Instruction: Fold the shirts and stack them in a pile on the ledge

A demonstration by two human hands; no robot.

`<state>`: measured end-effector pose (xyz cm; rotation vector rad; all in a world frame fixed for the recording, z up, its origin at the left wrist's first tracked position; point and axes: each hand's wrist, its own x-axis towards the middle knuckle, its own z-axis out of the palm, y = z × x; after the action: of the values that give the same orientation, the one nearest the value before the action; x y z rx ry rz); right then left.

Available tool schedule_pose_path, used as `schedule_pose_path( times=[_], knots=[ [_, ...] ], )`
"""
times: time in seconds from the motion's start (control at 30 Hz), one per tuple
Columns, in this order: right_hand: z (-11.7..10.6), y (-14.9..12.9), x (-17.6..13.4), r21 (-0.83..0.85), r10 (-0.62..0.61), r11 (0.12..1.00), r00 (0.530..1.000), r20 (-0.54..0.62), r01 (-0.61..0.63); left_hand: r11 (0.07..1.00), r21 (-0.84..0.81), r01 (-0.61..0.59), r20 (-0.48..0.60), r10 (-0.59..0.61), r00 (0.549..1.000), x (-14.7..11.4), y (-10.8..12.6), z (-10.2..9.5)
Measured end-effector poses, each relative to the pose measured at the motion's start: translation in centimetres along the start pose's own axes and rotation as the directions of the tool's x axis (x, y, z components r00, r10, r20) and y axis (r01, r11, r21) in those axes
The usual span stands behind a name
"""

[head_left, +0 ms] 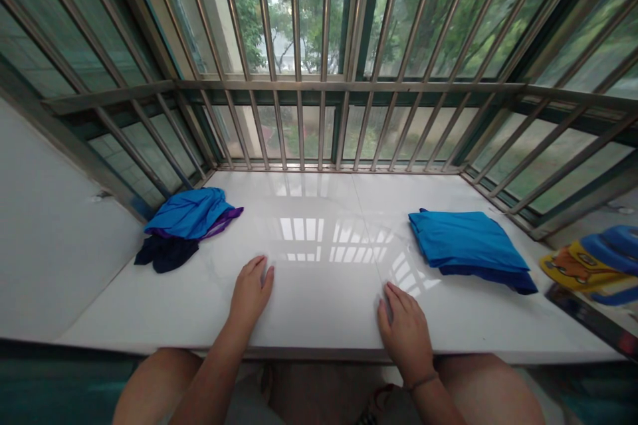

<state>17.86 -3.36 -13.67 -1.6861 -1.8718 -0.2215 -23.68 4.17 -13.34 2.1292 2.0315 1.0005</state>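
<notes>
My left hand (252, 285) rests on the glossy white sill (319, 305), fingers stretched out and thumb apart, holding nothing. Across from it, my right hand (405, 322) lies on the same surface with its fingers extended and empty. Left of my left hand sits a loose, crumpled heap of cloth: bright blue fabric (192, 212) on top, purple fabric (222, 222) beneath it and a dark navy piece (167, 251) in front. Beyond my right hand lies a flat, folded stack of cloth, bright blue (466, 239) above and dark blue (491, 277) below. Neither hand touches any cloth.
Metal bars (299, 86) and window panes enclose the sill's back and sides. At the far right stands a yellow and blue container (593, 262) with a cartoon face, beside a dark flat box (588, 319). A white wall (54, 232) borders the left.
</notes>
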Motion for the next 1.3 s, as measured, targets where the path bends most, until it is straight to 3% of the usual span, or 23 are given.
schedule_pose_path(
  times=[0.73,0.83,0.9,0.97,1.0,1.03,1.1,1.13,1.2,1.3],
  knots=[
    [-0.1,0.1,0.1,-0.003,-0.03,1.0,0.999,-0.017,0.03,1.0,-0.03,-0.008,-0.012,0.007,1.0,-0.1,-0.1,0.1],
    [-0.2,0.0,0.1,-0.014,-0.039,0.999,0.999,-0.012,0.038,0.991,-0.126,0.052,-0.018,-0.054,0.998,-0.1,0.0,-0.1],
    [-0.3,0.1,0.1,-0.025,-0.047,0.999,0.999,-0.014,0.047,0.952,-0.261,0.161,-0.006,-0.169,0.986,0.3,-0.2,-0.6],
    [-0.2,0.1,0.1,-0.03,-0.049,0.998,0.999,-0.016,0.049,0.829,-0.456,0.324,0.044,-0.343,0.938,1.2,-0.9,-1.6],
    [-0.2,0.2,0.1,-0.028,-0.047,0.999,0.999,-0.017,0.046,0.702,-0.583,0.41,0.074,-0.456,0.887,2.0,-1.6,-2.4],
    [-0.2,0.2,0.1,-0.025,-0.042,0.999,0.999,-0.015,0.042,0.537,-0.703,0.466,0.11,-0.566,0.817,2.9,-2.3,-3.3],
    [-0.2,0.2,0.0,-0.014,-0.026,1.0,1.0,-0.007,0.026,0.189,-0.87,0.456,0.184,-0.733,0.654,5.2,-4.3,-5.4],
    [-0.1,0.1,0.0,-0.008,-0.018,1.0,1.0,-0.003,0.018,0.095,-0.9,0.425,0.2,-0.776,0.598,6.4,-5.4,-6.6],
    [-0.1,0.1,0.0,-0.003,-0.01,1.0,1.0,0.0,0.01,-0.034,-0.93,0.367,0.228,-0.835,0.5,8.8,-7.4,-8.9],
    [-0.1,0.1,0.0,-0.006,-0.017,1.0,1.0,-0.008,0.017,-0.106,-0.939,0.327,0.243,-0.877,0.415,11.4,-9.3,-11.4]
  ],
)
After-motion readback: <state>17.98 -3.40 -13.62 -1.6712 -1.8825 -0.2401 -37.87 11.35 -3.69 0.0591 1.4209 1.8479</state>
